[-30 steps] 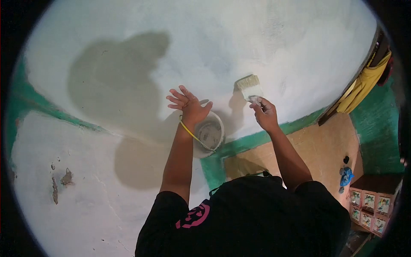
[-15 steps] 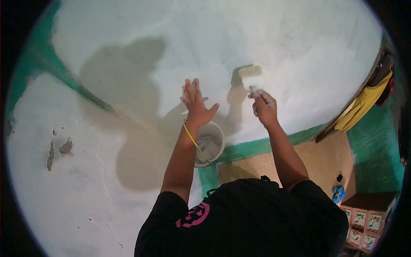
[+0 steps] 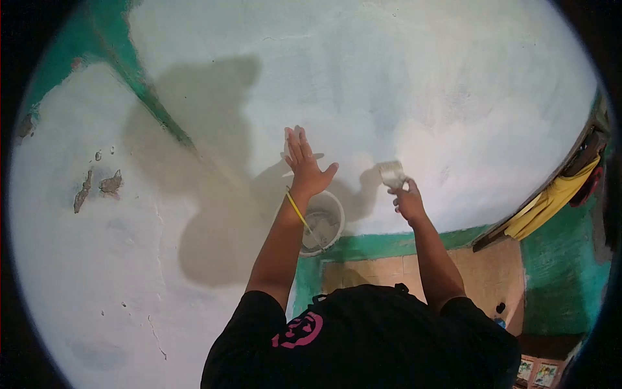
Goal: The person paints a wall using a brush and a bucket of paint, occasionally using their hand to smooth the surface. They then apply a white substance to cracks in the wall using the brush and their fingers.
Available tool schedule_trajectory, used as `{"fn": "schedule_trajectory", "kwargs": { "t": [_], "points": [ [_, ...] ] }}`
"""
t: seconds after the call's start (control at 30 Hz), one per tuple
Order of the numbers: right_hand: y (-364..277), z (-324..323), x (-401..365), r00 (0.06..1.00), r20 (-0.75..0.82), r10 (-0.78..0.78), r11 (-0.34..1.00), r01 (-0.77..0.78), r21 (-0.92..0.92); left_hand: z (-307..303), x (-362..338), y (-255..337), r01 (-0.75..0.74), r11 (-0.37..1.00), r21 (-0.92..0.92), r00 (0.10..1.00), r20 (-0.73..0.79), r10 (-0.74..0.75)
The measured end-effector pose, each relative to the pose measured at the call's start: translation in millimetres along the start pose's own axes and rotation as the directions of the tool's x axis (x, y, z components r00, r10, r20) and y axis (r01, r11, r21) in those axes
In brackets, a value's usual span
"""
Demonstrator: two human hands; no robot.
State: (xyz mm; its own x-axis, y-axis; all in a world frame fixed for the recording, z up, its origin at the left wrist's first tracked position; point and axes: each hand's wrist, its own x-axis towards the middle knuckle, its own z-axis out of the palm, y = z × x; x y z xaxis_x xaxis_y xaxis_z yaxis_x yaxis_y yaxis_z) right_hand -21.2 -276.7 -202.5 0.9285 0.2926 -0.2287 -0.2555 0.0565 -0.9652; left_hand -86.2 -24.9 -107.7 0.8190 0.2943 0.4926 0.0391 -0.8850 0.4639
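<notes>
My right hand (image 3: 409, 202) is closed round the handle of a wide paintbrush (image 3: 391, 174), whose bristles touch or nearly touch the whitish wall (image 3: 453, 123). To the left, my left hand (image 3: 308, 170) is held up with fingers stretched out. A yellow handle (image 3: 297, 207) crosses my left wrist, and from it hangs a round bucket (image 3: 332, 220) with greyish-white stuff inside. My left forearm hides part of the bucket's left side.
Green paint (image 3: 146, 91) shows at the upper left, near chipped patches (image 3: 111, 184) in the wall. A yellow cloth (image 3: 551, 204) hangs at the right. Below lie a tan tiled floor (image 3: 486, 272) and a box with pictured panels (image 3: 546, 374) at the lower right.
My right hand has moved down the wall with the paintbrush. My left hand stays spread, with the bucket hanging from the wrist. The view has shifted slightly.
</notes>
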Motion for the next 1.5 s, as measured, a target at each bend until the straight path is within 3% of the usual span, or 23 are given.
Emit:
{"fn": "schedule_trajectory", "kwargs": {
  "t": [0.17,0.27,0.33,0.4,0.43,0.5,0.6,0.67,0.73,0.77,0.83,0.93,1.0,1.1,1.13,1.2,1.27,1.33,1.37,1.47,1.5],
  "points": [
    [-73,29,-28,0.949,0.088,-0.301,0.951,0.293,0.097,3,12,-4,-0.031,0.997,-0.072,0.984,-0.175,0.018],
    [-62,33,-16,0.952,0.096,-0.291,0.955,0.285,0.078,3,19,1,-0.014,0.998,-0.057,0.97,-0.244,0.0],
    [-42,36,-8,0.965,0.103,-0.242,0.97,0.238,0.049,0,24,2,0.028,0.999,-0.033,0.966,-0.256,-0.035],
    [-15,34,-1,0.996,0.083,0.017,0.997,-0.023,0.073,-1,28,4,0.063,0.996,-0.055,0.966,-0.247,-0.075],
    [-4,32,3,0.996,0.087,0.01,0.997,-0.016,0.073,0,31,2,0.06,0.997,-0.054,0.964,-0.254,-0.072],
    [11,28,4,0.962,0.214,0.171,0.966,-0.206,0.154,5,34,-2,0.047,0.997,-0.058,0.966,-0.253,-0.06],
    [19,28,3,0.934,0.241,0.262,0.932,-0.31,0.188,13,41,-8,0.103,0.993,-0.059,0.976,-0.185,-0.112],
    [-4,34,-2,0.93,0.274,0.246,0.946,-0.291,0.139,17,43,-11,0.106,0.992,-0.062,0.979,-0.167,-0.115],
    [-31,43,-7,0.939,0.338,0.068,0.976,-0.132,0.172,22,46,-17,0.113,0.992,-0.063,0.981,-0.15,-0.121],
    [-49,48,-13,0.939,0.336,0.069,0.976,-0.134,0.174,24,47,-21,0.117,0.991,-0.06,0.984,-0.125,-0.123],
    [-77,56,-23,0.936,0.311,-0.165,0.921,0.034,0.388,26,50,-26,0.123,0.991,-0.055,0.987,-0.098,-0.128],
    [-77,61,-11,0.94,0.286,-0.187,0.886,0.035,0.462,27,54,-32,0.152,0.988,-0.018,0.988,-0.033,-0.152],
    [-58,63,0,0.961,0.25,-0.115,0.904,-0.003,0.427,29,55,-33,0.146,0.989,-0.033,0.989,-0.025,-0.147],
    [-22,64,-1,0.959,0.256,0.121,0.931,-0.199,0.307,27,55,-37,0.129,0.991,-0.035,0.992,-0.003,-0.13],
    [-11,64,-4,0.957,0.263,0.127,0.932,-0.205,0.298,27,55,-37,0.14,0.99,-0.035,0.99,-0.006,-0.14],
    [13,61,-2,0.923,0.27,0.276,0.835,-0.369,0.409,28,55,-37,0.132,0.991,-0.009,0.991,0.013,-0.132],
    [24,61,7,0.904,0.268,0.332,0.815,-0.418,0.401,27,55,-37,0.146,0.989,0.0,0.989,0.024,-0.146],
    [3,66,11,0.912,0.283,0.298,0.809,-0.399,0.432,27,55,-38,0.153,0.988,0.008,0.987,0.041,-0.153],
    [-4,64,18,0.905,0.37,0.213,0.803,-0.377,0.462,27,55,-38,0.141,0.99,0.016,0.99,0.03,-0.141],
    [-81,77,-15,0.91,0.4,0.104,0.756,-0.334,0.563,28,55,-39,0.124,0.992,0.025,0.992,0.022,-0.125],
    [-100,80,-26,0.91,0.414,-0.004,0.779,-0.257,0.572,28,55,-40,0.124,0.992,0.024,0.992,0.02,-0.124]
  ]
}}
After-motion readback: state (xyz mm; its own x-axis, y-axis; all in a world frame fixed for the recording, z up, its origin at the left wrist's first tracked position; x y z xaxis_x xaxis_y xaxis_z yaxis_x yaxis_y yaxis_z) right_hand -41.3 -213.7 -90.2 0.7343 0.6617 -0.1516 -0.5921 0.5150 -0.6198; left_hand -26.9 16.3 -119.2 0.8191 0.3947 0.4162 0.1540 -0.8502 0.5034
